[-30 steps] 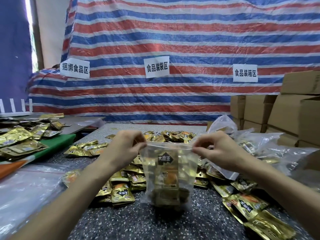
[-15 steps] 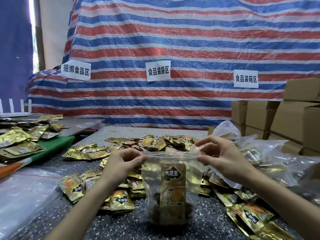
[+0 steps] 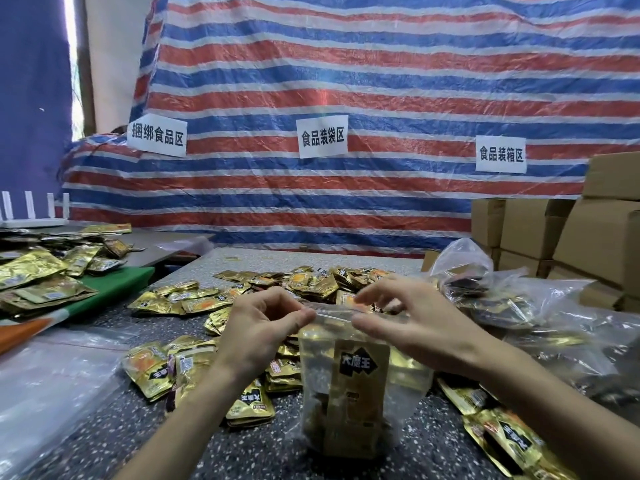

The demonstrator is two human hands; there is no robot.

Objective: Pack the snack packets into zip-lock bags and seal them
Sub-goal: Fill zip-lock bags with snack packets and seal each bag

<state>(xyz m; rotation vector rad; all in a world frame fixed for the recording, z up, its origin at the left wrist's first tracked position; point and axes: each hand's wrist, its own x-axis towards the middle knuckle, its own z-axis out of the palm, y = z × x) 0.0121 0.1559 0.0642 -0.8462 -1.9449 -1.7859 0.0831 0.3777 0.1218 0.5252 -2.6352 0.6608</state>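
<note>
Striped tarp [image 3: 381, 81] behind, speckled bench [image 3: 433, 455] before me, loose gold snack packets [image 3: 194, 303] scattered across it.
My left hand [image 3: 258, 327] pinches the top strip of the zip-lock bag [image 3: 349, 403] near its left end. My right hand [image 3: 415, 323] pinches the same strip close beside it, fingers curled. The bag is upright between my wrists, packets inside, its bottom down at the bench.

On the striped tarp [image 3: 381, 81], left sign [image 3: 157, 139] 捆绑食品区, middle sign [image 3: 323, 136] 食品装袋区, right sign [image 3: 501, 154] 食品装箱区; 大魔王 on the bagged packet [image 3: 356, 386].
</note>
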